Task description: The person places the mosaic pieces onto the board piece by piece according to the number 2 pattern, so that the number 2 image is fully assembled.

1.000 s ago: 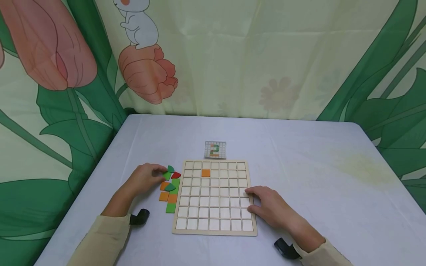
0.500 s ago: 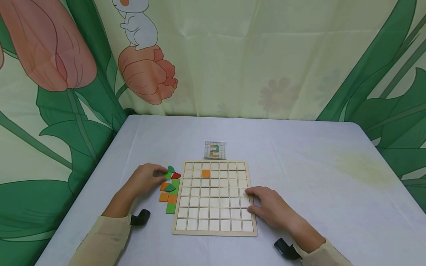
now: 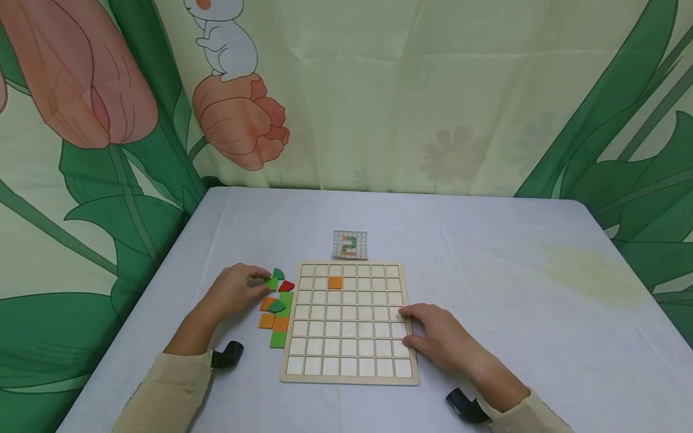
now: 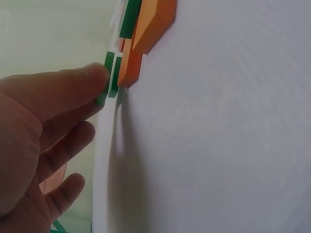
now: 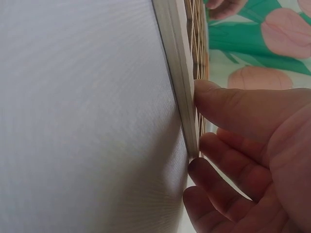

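My left hand (image 3: 236, 290) pinches a light green square tile (image 3: 272, 284) between thumb and fingertips, at the far end of the loose tiles. In the left wrist view this green tile (image 4: 108, 65) stands slightly raised, beside another green piece (image 4: 115, 77). A dark green quarter-round piece (image 3: 278, 274) and a red piece (image 3: 286, 286) lie just beyond it. My right hand (image 3: 435, 334) rests with thumb and fingertips on the right rim of a wooden grid board (image 3: 349, 380). One orange square tile (image 3: 335, 282) sits in a cell of the board's second row from the back.
Several orange and green tiles (image 3: 278, 340) lie along the board's left edge, with a dark green quarter-round piece (image 3: 277, 305) on top of some. Behind the board lies a small pattern card (image 3: 349, 245). A white cloth covers the table (image 3: 487, 258).
The light green square tile has lifted and shifted slightly with my left hand. My right hand and the board have stayed in place.
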### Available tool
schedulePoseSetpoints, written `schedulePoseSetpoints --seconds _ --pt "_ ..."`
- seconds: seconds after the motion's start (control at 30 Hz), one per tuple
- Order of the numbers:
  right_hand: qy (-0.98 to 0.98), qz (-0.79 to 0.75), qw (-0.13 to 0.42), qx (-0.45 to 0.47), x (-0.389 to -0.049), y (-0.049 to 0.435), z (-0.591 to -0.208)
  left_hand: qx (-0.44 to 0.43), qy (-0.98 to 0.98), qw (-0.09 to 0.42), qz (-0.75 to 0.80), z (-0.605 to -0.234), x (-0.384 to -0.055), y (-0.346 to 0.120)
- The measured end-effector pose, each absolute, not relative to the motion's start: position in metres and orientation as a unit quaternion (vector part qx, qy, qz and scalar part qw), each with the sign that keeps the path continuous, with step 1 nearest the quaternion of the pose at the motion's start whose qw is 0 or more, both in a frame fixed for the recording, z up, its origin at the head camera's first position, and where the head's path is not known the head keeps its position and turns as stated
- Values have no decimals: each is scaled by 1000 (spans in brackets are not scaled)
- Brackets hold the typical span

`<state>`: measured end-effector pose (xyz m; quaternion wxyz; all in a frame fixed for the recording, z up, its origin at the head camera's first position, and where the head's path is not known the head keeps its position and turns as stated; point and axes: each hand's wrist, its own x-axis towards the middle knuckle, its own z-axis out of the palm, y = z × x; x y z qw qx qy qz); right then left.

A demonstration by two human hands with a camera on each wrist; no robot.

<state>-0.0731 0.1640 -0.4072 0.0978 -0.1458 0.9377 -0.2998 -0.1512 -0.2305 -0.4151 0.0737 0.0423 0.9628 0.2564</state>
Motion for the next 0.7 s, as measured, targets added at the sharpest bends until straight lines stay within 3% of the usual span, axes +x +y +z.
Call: schedulePoseSetpoints --seconds 0.7 --pt "937 -301 98 -146 -72 163 -407 99 964 74 235 -398 -157 -194"
